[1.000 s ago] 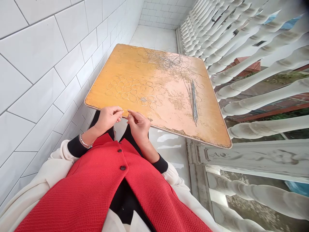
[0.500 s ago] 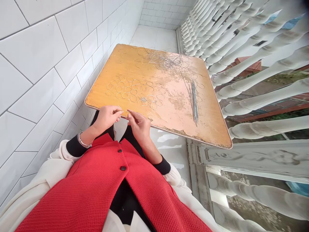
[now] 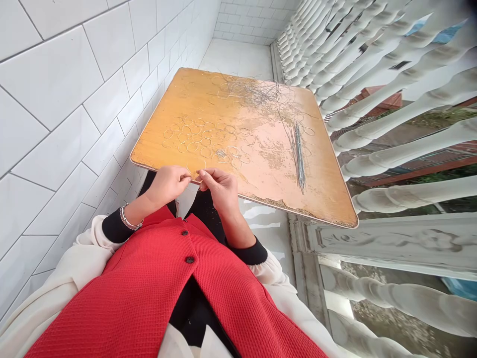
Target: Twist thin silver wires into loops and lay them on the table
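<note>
At the near edge of the table, my left hand and my right hand almost meet, fingertips pinched. Between them a thin wire ring stands up, its upper arc showing against the tabletop; its lower part is hidden by the fingers. Both hands appear to grip it near its bottom. Beyond the hands, several similar wire rings lie flat in loose rows. A small heap of tiny silvery pieces sits among them, too small to name.
The worn wooden table has a peeling near edge. A bundle of straight wires lies on its right side, and a tangle of wire at the far edge. A tiled wall stands left, a white balustrade right.
The wire ring now shows upright above the fingertips. My right hand has turned and shifted slightly right; my left fingertips have moved a little right and down.
</note>
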`<action>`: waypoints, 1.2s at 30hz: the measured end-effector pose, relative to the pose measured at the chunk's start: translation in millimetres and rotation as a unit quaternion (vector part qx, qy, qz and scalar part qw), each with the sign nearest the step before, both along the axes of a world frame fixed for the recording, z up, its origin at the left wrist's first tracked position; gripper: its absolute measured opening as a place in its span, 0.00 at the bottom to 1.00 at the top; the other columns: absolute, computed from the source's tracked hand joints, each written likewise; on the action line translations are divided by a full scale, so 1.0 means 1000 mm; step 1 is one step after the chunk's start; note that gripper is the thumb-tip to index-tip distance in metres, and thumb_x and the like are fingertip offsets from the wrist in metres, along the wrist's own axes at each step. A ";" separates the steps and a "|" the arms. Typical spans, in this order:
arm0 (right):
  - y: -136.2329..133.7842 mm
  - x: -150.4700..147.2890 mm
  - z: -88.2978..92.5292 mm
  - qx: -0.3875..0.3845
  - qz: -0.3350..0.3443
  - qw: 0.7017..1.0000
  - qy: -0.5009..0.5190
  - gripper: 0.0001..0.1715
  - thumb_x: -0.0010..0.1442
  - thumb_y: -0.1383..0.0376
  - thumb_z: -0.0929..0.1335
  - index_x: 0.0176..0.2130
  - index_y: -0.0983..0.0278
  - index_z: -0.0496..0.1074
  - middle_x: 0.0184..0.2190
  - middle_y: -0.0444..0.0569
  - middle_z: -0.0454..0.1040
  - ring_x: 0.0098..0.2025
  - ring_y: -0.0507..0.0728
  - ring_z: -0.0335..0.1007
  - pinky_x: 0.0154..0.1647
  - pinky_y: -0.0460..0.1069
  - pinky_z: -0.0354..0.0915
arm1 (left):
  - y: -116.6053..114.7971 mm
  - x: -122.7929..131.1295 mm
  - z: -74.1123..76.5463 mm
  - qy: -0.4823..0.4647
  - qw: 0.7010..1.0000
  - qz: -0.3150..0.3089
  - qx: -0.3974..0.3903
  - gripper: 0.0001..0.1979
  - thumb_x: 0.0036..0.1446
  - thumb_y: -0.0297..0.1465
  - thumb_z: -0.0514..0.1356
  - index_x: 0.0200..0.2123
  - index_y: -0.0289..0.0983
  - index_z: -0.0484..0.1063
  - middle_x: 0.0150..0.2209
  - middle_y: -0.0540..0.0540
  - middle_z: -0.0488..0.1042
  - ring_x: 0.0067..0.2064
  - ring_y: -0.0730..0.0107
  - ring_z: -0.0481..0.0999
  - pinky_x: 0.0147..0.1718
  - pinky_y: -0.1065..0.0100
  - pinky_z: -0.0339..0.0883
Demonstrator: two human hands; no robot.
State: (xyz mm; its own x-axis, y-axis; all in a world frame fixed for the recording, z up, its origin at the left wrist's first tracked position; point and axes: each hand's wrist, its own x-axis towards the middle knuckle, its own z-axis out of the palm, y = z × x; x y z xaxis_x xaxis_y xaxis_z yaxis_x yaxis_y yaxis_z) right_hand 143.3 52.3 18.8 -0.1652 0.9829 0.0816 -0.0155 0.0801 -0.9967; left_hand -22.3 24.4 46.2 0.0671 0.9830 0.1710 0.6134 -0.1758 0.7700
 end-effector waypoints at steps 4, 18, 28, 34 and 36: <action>0.005 0.004 -0.008 -0.025 0.031 0.999 0.023 0.23 0.52 0.46 0.75 0.29 0.63 0.78 0.22 0.44 0.74 0.21 0.49 0.65 0.25 0.46 0.67 | -0.001 -0.001 -0.003 -0.062 0.997 -0.002 -0.041 0.07 0.57 0.29 0.59 0.29 0.36 0.77 0.23 0.49 0.76 0.25 0.72 0.74 0.29 0.70 0.64; 0.027 0.011 -0.001 0.219 0.096 0.960 -0.148 0.25 0.68 0.49 0.64 0.55 0.58 0.76 0.33 0.45 0.80 0.25 0.49 0.69 0.31 0.48 0.71 | -0.001 -0.002 -0.004 -0.080 0.995 -0.019 -0.063 0.07 0.56 0.30 0.60 0.30 0.36 0.77 0.21 0.50 0.75 0.23 0.73 0.73 0.26 0.71 0.64; 0.030 0.010 -0.003 0.132 0.106 0.983 -0.073 0.28 0.65 0.43 0.65 0.46 0.61 0.78 0.23 0.40 0.73 0.17 0.46 0.61 0.20 0.44 0.61 | -0.003 0.000 -0.003 -0.249 0.957 -0.018 -0.147 0.06 0.54 0.32 0.63 0.29 0.35 0.74 0.22 0.51 0.73 0.23 0.79 0.69 0.25 0.73 0.63; 0.027 0.003 0.002 0.078 0.035 0.996 -0.030 0.31 0.62 0.41 0.66 0.47 0.63 0.77 0.23 0.41 0.73 0.15 0.47 0.61 0.16 0.44 0.58 | -0.008 0.000 -0.010 -0.444 0.869 -0.087 -0.202 0.11 0.52 0.37 0.68 0.31 0.34 0.73 0.33 0.46 0.79 0.31 0.78 0.73 0.27 0.75 0.61; 0.025 0.002 0.004 0.077 0.034 0.996 -0.028 0.30 0.63 0.41 0.66 0.47 0.63 0.77 0.22 0.41 0.72 0.15 0.47 0.61 0.16 0.44 0.57 | -0.009 0.002 -0.015 -0.488 0.846 -0.098 -0.190 0.13 0.52 0.38 0.69 0.32 0.35 0.73 0.36 0.45 0.80 0.37 0.76 0.76 0.29 0.76 0.63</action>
State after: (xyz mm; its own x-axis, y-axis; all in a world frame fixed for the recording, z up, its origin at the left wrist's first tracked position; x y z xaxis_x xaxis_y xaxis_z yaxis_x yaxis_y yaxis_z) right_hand 145.0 77.2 22.8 -0.2402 0.9457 0.2191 0.0298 0.2328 -0.9721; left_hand -20.7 15.0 30.9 0.2450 0.9656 -0.0869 -0.3593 0.1737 0.9169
